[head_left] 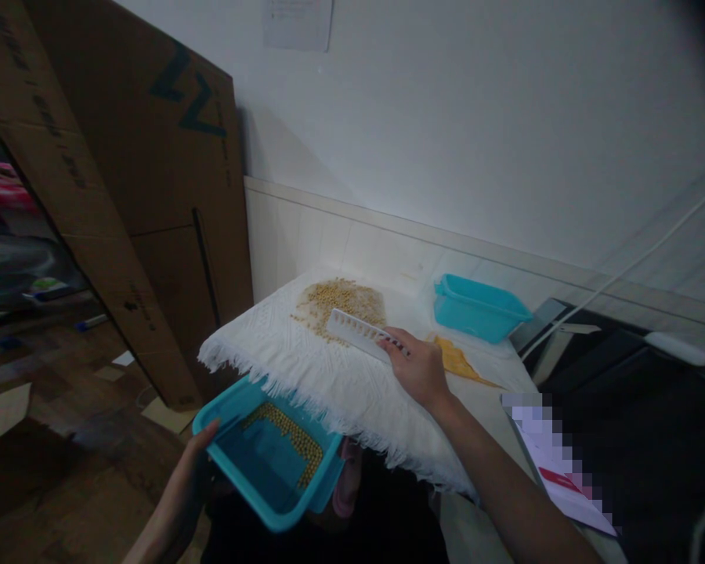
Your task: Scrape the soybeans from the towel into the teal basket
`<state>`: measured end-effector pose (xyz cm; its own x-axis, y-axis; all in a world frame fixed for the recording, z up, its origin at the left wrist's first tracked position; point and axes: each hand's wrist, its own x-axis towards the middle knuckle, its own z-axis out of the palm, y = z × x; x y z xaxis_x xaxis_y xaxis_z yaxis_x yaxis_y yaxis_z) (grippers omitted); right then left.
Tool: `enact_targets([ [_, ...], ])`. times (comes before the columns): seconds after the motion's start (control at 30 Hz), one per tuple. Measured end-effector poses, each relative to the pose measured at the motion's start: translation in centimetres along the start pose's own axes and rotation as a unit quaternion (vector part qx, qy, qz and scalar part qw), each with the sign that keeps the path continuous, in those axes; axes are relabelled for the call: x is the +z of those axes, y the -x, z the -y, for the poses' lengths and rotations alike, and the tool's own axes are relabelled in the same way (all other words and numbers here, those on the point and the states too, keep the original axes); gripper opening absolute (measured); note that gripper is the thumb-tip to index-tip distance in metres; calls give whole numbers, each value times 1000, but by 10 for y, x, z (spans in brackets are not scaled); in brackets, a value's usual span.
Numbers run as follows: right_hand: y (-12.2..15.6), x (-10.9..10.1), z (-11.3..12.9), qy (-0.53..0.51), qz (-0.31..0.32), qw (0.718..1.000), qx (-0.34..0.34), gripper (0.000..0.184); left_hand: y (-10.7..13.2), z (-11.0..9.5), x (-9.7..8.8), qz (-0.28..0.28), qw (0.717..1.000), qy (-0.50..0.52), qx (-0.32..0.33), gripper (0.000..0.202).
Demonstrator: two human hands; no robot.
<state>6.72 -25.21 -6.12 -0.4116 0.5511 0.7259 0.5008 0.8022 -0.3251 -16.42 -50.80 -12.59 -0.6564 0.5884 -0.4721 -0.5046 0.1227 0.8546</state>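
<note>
My left hand (188, 478) grips the near left rim of a teal plastic basin (252, 495), held tilted just below the table's front edge. Dried soybeans (301, 440) lie along the far and right sides inside it. My right hand (420, 366) is closed around a white plastic strip with a row of slots (352, 329). The strip's far end reaches the near edge of a spread of soybeans (339, 296) on a white fringed cloth (276, 333) covering the table.
A second teal basin (479, 312) stands at the table's back right, with an orange-yellow cloth or sheet (458, 362) in front. A tall cardboard box (170, 172) stands to the left. A white cable (628, 265) crosses the right side; a blurred-out sheet (555, 462) lies there too.
</note>
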Motion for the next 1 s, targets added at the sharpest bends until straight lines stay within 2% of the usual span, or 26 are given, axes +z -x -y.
enact_targets([
  [0.53, 1, -3, 6, -64, 24, 997, 34, 20, 1, -2, -1, 1, 999, 21, -37, 69],
  [0.8, 0, -5, 8, -69, 24, 997, 31, 19, -1, -1, -1, -11, 999, 21, -32, 58],
  [1.0, 0, -6, 9, -80, 29, 996, 33, 18, -2, -1, 0, -18, 999, 17, -22, 57],
])
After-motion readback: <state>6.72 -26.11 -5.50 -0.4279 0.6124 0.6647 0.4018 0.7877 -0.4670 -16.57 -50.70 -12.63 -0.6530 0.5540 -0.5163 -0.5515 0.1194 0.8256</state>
